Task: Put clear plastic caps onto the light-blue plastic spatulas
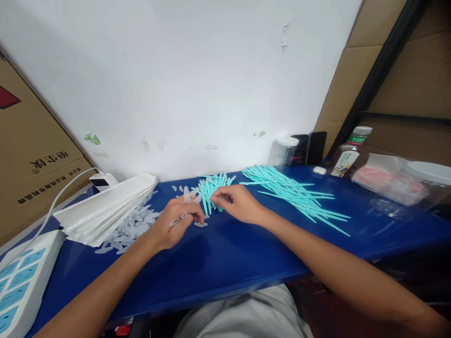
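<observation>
My left hand (pixel 178 218) is closed around several small translucent plastic caps (pixel 192 196), which poke out above the fingers and along the back of the thumb. Just to its right, my right hand (pixel 237 203) has thumb and fingertips pinched together; anything between them is too small to make out. Behind both hands lies a pile of short turquoise sticks (pixel 211 185). Farther right, long thin turquoise sticks (pixel 292 190) are spread in a loose heap. A pile of loose translucent caps (pixel 132 227) lies left of my left hand.
White plastic bags (pixel 105 209) are stacked at the left, near a power strip (pixel 28 286) and a white charger (pixel 103 180). At the right back stand a clear jar (pixel 283 152), a phone (pixel 315 148), a bottle (pixel 348 152) and a lidded tub (pixel 430 180). A wall bounds the blue table (pixel 229 256).
</observation>
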Motion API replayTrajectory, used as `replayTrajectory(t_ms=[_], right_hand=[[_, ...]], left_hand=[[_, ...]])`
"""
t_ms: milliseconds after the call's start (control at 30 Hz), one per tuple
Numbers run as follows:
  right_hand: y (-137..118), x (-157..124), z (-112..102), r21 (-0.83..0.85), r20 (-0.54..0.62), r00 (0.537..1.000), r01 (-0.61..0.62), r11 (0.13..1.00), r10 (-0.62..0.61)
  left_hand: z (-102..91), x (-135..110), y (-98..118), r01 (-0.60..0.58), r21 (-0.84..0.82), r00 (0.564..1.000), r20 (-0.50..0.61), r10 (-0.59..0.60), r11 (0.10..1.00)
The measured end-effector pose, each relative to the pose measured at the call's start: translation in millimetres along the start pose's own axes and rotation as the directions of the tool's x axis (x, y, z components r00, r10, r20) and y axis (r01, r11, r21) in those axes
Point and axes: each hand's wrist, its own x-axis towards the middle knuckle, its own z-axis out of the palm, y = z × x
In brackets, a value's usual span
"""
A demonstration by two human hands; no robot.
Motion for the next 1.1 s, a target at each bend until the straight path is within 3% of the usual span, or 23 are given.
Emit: replayTrajectory(t_ms=[100, 267, 367, 467, 533, 633, 767, 933, 1100], right_hand=[[5, -4, 20, -0.189, 0.185, 0.979, 0.121, 0.974, -0.086], [8, -6, 49, -0.34, 0.274, 0.961, 0.136, 0.931, -0.04], [8, -5, 41, -0.377, 0.344, 0.939, 0.149, 0.914, -0.011], [6, -3, 18, -0.4, 0.354, 0.935, 0.127, 0.908, 0.025], [4, -2, 2, -0.333, 0.31, 0.95, 0.075, 0.94, 0.034], [0, 0, -13, -0.002, 0.24, 0.969, -0.065, 0.998, 0.064], [-6, 3, -15, 0.357, 0.135, 0.988, -0.115, 0.927, 0.07], [-9, 4, -9, 0.475, 0.113, 0.992, -0.101, 0.874, 0.053], [-7, 3, -10, 0.448, 0.072, 0.997, -0.058, 0.892, 0.029]], left_hand=[[-6.9, 1, -6, 0.044, 0.019, 0.998, -0.035, -0.043, 0.999], [-3.8, 2, -7, 0.006, 0.057, 1.0, 0.01, -0.006, 0.998], [-2.1, 2, -7, -0.003, 0.063, 1.0, 0.024, 0.002, 0.998], [-2.0, 2, -7, -0.004, 0.061, 1.0, 0.03, 0.002, 0.998], [-1.6, 2, -7, -0.003, 0.04, 1.0, 0.031, 0.002, 0.999], [0.0, 2, -5, 0.015, 0.004, 0.999, 0.037, -0.015, 1.0], [2.4, 3, 1, 0.04, -0.057, 0.999, 0.032, -0.038, 0.998], [5.1, 3, 5, 0.048, -0.121, 0.999, 0.03, -0.045, 0.991], [6.0, 2, 5, 0.035, -0.146, 0.999, -0.01, -0.036, 0.989]])
